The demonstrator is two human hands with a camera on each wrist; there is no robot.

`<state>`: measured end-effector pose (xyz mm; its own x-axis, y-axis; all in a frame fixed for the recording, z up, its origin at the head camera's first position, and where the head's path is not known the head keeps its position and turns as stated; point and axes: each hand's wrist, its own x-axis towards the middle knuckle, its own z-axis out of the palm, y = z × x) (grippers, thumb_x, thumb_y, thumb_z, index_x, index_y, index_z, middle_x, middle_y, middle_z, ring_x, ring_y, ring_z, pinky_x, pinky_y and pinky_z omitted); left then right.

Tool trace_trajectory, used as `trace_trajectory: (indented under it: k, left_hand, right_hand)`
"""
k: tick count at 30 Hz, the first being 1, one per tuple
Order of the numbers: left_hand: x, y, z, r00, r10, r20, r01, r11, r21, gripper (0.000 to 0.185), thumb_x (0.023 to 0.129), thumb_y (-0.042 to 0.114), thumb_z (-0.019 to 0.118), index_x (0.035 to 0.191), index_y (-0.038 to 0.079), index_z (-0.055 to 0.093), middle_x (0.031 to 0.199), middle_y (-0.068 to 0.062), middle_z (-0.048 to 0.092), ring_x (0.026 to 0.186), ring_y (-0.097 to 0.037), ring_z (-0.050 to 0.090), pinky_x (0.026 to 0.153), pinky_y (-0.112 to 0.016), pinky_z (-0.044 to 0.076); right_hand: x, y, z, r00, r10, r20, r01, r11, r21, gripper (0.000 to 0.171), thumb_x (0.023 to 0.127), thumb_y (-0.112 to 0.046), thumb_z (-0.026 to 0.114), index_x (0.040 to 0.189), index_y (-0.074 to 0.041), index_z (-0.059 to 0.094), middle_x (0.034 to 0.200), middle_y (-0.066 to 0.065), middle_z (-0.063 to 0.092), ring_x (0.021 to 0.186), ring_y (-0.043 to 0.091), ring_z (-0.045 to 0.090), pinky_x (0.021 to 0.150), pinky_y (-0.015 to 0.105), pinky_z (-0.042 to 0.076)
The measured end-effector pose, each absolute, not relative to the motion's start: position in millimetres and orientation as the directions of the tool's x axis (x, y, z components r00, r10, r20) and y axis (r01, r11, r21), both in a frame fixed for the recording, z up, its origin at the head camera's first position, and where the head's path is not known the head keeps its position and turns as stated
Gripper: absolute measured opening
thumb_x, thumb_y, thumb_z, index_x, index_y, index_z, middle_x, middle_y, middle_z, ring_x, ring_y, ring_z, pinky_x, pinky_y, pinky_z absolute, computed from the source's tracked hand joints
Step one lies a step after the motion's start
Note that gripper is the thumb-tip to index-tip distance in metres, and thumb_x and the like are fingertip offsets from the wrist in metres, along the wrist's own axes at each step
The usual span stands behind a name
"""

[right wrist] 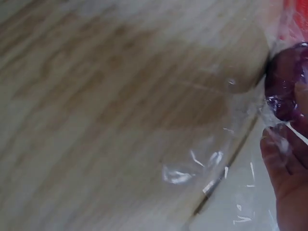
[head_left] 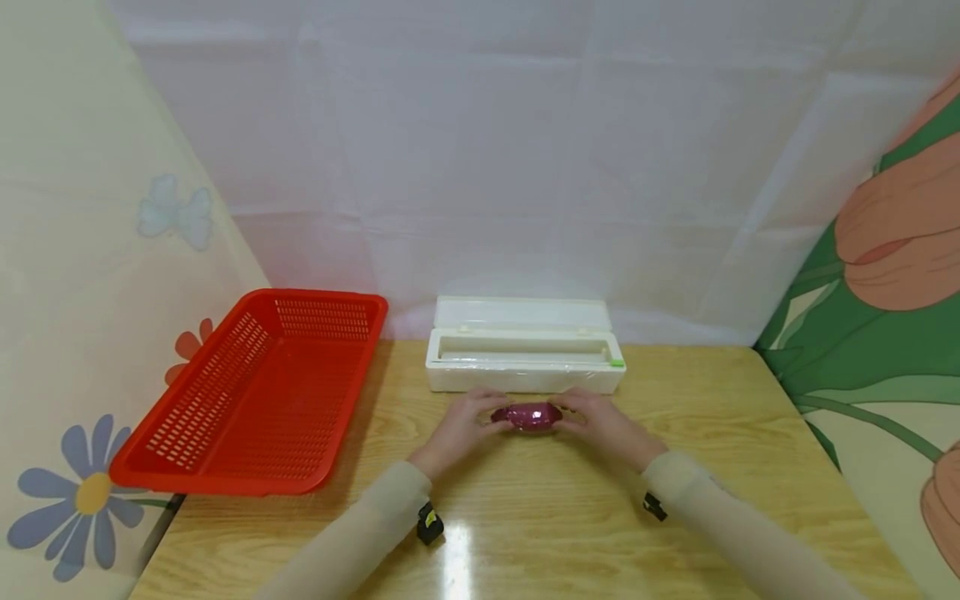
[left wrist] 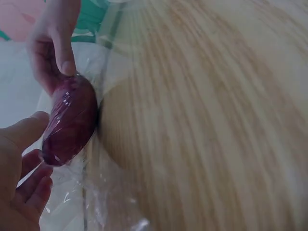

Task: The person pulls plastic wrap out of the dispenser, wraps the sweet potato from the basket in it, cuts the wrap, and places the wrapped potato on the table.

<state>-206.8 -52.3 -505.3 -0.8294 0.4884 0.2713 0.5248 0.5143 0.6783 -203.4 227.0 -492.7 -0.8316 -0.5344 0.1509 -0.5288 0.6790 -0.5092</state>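
A purple-red, tapered vegetable that looks like a sweet potato (head_left: 532,417) is held between both hands in front of the white box. Clear plastic film clings to it, glossy in the left wrist view, and a loose sheet of the film (left wrist: 113,192) spreads over the wood beside it. My left hand (head_left: 461,427) pinches the left end between thumb and fingers. At the other end, my right hand (head_left: 603,425) grips with its thumb lying on the vegetable. Only part of the right hand and of the sweet potato (right wrist: 284,79) shows in the right wrist view.
Behind the hands stands a long white cling film box (head_left: 517,381), its lid raised and a green piece at its right end. A red slotted basket (head_left: 288,483) sits at the left of the wooden table (head_left: 720,467). White cloth hangs at the back.
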Motion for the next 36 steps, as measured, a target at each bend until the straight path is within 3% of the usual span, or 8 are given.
trace_trajectory:
  k: [7, 15, 23, 31, 36]
  left_hand:
    - [-212.0, -45.9, -515.3, -0.818, 0.514, 0.26, 0.531, 0.499, 0.685, 0.046, 0.091, 0.006, 0.078, 0.136, 0.005, 0.067, 0.129, -0.015, 0.07, 0.118, -0.032, 0.067, 0.105, -0.045, 0.052]
    - [-217.0, -48.9, -520.6, -0.842, 0.472, 0.26, 0.496, 0.492, 0.715, 0.045, 0.093, 0.007, 0.076, 0.136, 0.005, 0.067, 0.136, -0.017, 0.067, 0.125, -0.035, 0.064, 0.109, -0.048, 0.049]
    - [-216.6, -58.7, -526.3, -0.827, 0.494, 0.268, 0.495, 0.416, 0.763, 0.043, 0.089, 0.003, 0.079, 0.13, 0.001, 0.07, 0.124, -0.016, 0.073, 0.114, -0.031, 0.07, 0.102, -0.045, 0.054]
    - [-201.8, -67.8, -519.4, -0.84, 0.514, 0.173, 0.421, 0.416, 0.806, 0.043, 0.088, 0.009, 0.081, 0.129, 0.001, 0.071, 0.126, -0.017, 0.072, 0.118, -0.034, 0.069, 0.104, -0.047, 0.053]
    - [-192.0, -72.2, -524.1, -0.832, 0.549, 0.085, 0.361, 0.417, 0.834, 0.044, 0.09, 0.015, 0.081, 0.132, 0.005, 0.07, 0.13, -0.014, 0.071, 0.119, -0.03, 0.068, 0.104, -0.044, 0.053]
  right_hand:
    - [-206.5, 220.7, -503.6, -0.841, -0.528, 0.121, -0.506, 0.687, -0.521, 0.051, 0.093, -0.013, 0.078, 0.14, -0.002, 0.061, 0.13, 0.016, 0.069, 0.118, 0.032, 0.067, 0.105, 0.049, 0.052]
    - [-206.7, 218.0, -506.8, -0.845, -0.519, 0.13, -0.505, 0.694, -0.514, 0.049, 0.094, -0.011, 0.075, 0.14, 0.001, 0.061, 0.126, 0.019, 0.07, 0.115, 0.033, 0.068, 0.102, 0.05, 0.054]
    - [-197.8, 217.9, -505.0, -0.834, -0.539, 0.121, -0.516, 0.683, -0.516, 0.048, 0.095, -0.014, 0.074, 0.138, 0.003, 0.061, 0.126, 0.02, 0.071, 0.113, 0.034, 0.069, 0.101, 0.049, 0.054]
    - [-185.0, 223.3, -500.1, -0.83, -0.553, 0.073, -0.452, 0.59, -0.669, 0.043, 0.095, -0.018, 0.075, 0.136, -0.009, 0.064, 0.125, 0.008, 0.073, 0.112, 0.024, 0.07, 0.099, 0.042, 0.056]
    - [-176.5, 228.9, -498.0, -0.796, -0.605, 0.028, -0.448, 0.556, -0.7, 0.039, 0.096, -0.017, 0.075, 0.131, -0.004, 0.067, 0.12, 0.011, 0.074, 0.105, 0.021, 0.072, 0.094, 0.034, 0.058]
